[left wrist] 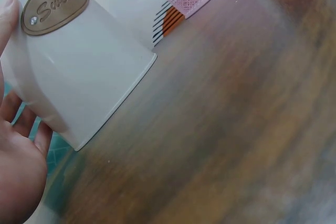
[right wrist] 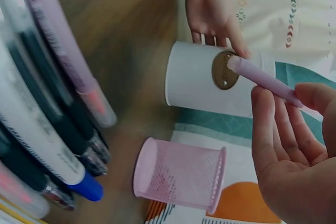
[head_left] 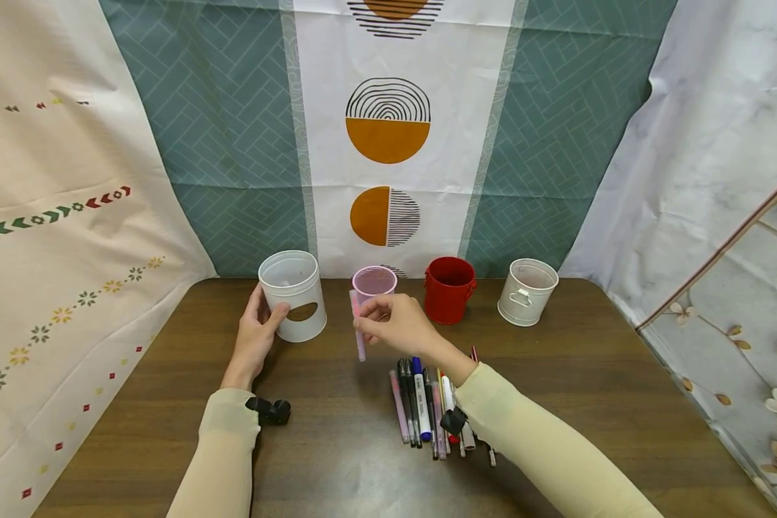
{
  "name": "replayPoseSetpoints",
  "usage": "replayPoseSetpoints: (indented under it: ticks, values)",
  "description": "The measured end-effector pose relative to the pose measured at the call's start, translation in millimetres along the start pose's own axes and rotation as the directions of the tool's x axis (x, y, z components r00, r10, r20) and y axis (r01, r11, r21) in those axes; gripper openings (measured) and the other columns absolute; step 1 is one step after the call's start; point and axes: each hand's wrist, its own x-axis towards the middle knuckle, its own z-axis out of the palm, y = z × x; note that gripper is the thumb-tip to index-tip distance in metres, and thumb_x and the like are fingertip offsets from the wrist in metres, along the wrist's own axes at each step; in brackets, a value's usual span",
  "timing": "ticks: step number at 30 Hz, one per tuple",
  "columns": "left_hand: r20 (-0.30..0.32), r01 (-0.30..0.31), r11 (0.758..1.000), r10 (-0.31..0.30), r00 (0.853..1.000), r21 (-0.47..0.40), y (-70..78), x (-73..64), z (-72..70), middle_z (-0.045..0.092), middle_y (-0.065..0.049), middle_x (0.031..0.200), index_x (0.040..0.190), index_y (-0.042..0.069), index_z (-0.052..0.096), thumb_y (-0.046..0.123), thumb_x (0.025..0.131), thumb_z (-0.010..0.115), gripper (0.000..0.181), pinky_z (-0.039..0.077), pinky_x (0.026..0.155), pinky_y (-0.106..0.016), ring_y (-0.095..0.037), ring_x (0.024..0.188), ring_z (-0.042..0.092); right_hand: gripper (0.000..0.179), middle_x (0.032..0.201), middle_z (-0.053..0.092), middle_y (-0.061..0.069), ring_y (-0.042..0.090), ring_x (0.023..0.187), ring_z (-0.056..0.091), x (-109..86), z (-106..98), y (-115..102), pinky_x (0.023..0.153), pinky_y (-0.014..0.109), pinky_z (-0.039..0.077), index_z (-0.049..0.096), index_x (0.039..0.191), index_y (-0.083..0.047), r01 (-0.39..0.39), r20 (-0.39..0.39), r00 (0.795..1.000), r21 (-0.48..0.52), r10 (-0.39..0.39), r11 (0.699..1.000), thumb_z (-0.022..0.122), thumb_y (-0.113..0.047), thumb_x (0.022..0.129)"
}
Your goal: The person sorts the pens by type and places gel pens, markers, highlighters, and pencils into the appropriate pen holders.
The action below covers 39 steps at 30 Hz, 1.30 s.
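My left hand holds a tall white can at the back left of the table, thumb on its front and fingers round the far side. A brown oval "Sweet" label is on the can's side. My right hand pinches a pink-purple pen between thumb and fingers. In the head view this pen is nearly upright, in front of a pink mesh cup. The right hand partly hides that cup, which stands just right of the white can.
A red bucket and a small white bucket with a handle stand at the back right. Several pens and markers lie side by side on the wooden table, partly under my right forearm. Patterned cloth hangs behind.
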Motion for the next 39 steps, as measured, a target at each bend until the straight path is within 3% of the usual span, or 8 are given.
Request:
replayPoseSetpoints:
  ticks: [8, 15, 22, 30, 39]
  values:
    - [-0.004, -0.009, 1.000, 0.009, 1.000, -0.010, 0.0, 0.1, 1.1, 0.025, -0.006, 0.176, 0.171, 0.020, 0.020, 0.014, 0.108, 0.064, 0.078, 0.019, 0.132, -0.042, -0.025, 0.162, 0.023, 0.016, 0.096, 0.078, 0.009, 0.028, 0.081, 0.079, 21.7, -6, -12, 0.079, 0.044, 0.066, 0.075, 0.109, -0.004, 0.068, -0.096, 0.993, 0.052, -0.062, 0.996, 0.078, -0.014, 0.098]
    - [0.002, 0.002, 1.000, -0.002, 1.000, -0.016, -2.3, -1.6, 0.5, 0.024, -0.004, 0.176, 0.172, 0.021, 0.019, 0.015, 0.108, 0.063, 0.077, 0.019, 0.132, -0.042, -0.025, 0.162, 0.023, 0.019, 0.097, 0.078, 0.008, 0.027, 0.084, 0.078, 41.5, -8, -25, 0.078, 0.030, 0.065, 0.074, 0.112, -0.006, 0.108, -0.122, 0.987, 0.016, -0.106, 0.994, 0.076, -0.020, 0.101]
    - [0.011, -0.019, 0.999, 0.019, 1.000, -0.050, -2.3, -0.6, -0.3, 0.021, -0.003, 0.177, 0.172, 0.021, 0.017, 0.012, 0.109, 0.060, 0.077, 0.016, 0.133, -0.044, -0.025, 0.163, 0.020, 0.019, 0.099, 0.077, 0.009, 0.025, 0.084, 0.078, 63.0, -8, -37, 0.076, 0.029, 0.064, 0.073, 0.114, -0.005, 0.172, -0.169, 0.971, -0.009, -0.171, 0.985, 0.074, -0.019, 0.101]
    - [0.022, -0.030, 0.994, 0.033, 0.999, -0.104, -0.4, -1.7, -0.6, 0.018, -0.004, 0.178, 0.172, 0.017, 0.013, 0.011, 0.111, 0.056, 0.075, 0.023, 0.129, -0.026, -0.024, 0.163, 0.017, 0.016, 0.099, 0.078, 0.008, 0.015, 0.083, 0.077, 83.6, 0, -46, 0.077, 0.024, 0.063, 0.074, 0.111, -0.005, 0.201, -0.212, 0.955, -0.060, -0.209, 0.978, 0.074, -0.018, 0.102]
    - [0.018, -0.031, 0.992, 0.034, 0.999, -0.118, -1.6, -1.8, -1.2, 0.021, -0.008, 0.176, 0.172, 0.014, 0.016, 0.013, 0.111, 0.055, 0.073, 0.025, 0.126, -0.023, -0.024, 0.162, 0.020, 0.017, 0.101, 0.078, 0.004, 0.012, 0.084, 0.076, 104.4, 7, -51, 0.081, 0.023, 0.061, 0.074, 0.114, -0.009, 0.216, -0.222, 0.948, -0.084, -0.230, 0.973, 0.073, -0.021, 0.103]
